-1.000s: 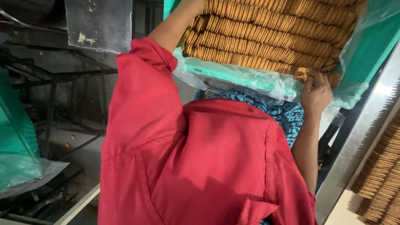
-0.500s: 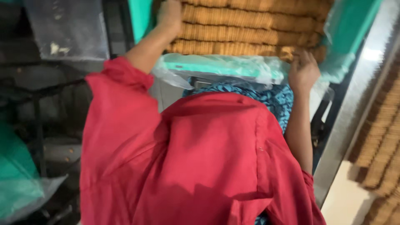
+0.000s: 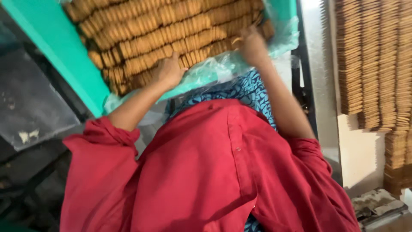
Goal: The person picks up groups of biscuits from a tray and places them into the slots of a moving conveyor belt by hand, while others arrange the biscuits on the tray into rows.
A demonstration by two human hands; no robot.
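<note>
Head view: hands on a tray of stacked biscuits

Item: teal tray (image 3: 56, 51), upper half of frame, lined with clear plastic film (image 3: 214, 71) and filled with rows of biscuits (image 3: 171, 30) set on edge. Left hand (image 3: 171, 71) lies flat, fingers spread on the near rows. Right hand (image 3: 251, 45), blurred, curls over the right-hand rows; grip unclear. Handling: biscuits probably brittle and loose, film slippery; best held by the rigid rim.

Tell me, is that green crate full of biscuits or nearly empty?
Full. The green crate holds packed rows of biscuits across its plastic liner, and both hands, left hand and right hand, rest on them.
</note>
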